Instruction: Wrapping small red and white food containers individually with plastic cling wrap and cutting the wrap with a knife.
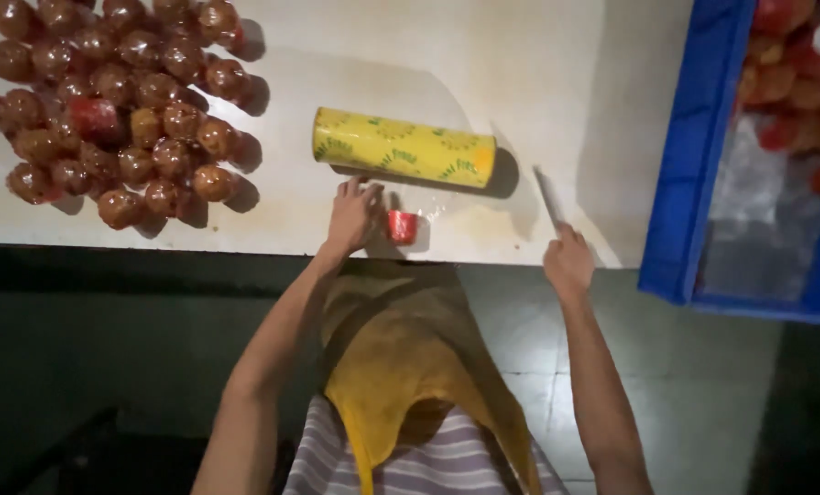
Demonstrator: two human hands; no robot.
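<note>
While a long yellow roll of patterned cling film [404, 148] lies across the pale table [566, 82], a person in a mustard apron [401, 353] over a striped shirt works at the table's near edge. Just in front of the roll, the left hand [352, 215] rests flat with fingers spread on a clear sheet of film drawn out from it, touching nothing else. Immediately beside that hand, on the side away from the wrapped pile, sits a small red fruit [402, 226] on the same sheet. To the other side of the roll, the right hand [568, 261] is closed on the handle of a thin-bladed knife [548, 197], whose blade points away from the body toward the roll's end. Both forearms reach forward from the body, elbows low, wrists near the table's edge.

Judging by the layout, the step in hand appears to be wrapping a single fruit, with the film held down for a cut; a clean cut would call for the sheet to be kept taut.

Far to the left of the roll lies a heap of glossy film-wrapped fruits [117, 101]. Well to the right of the roll stands a blue plastic crate [694, 174] holding more red fruit.
</note>
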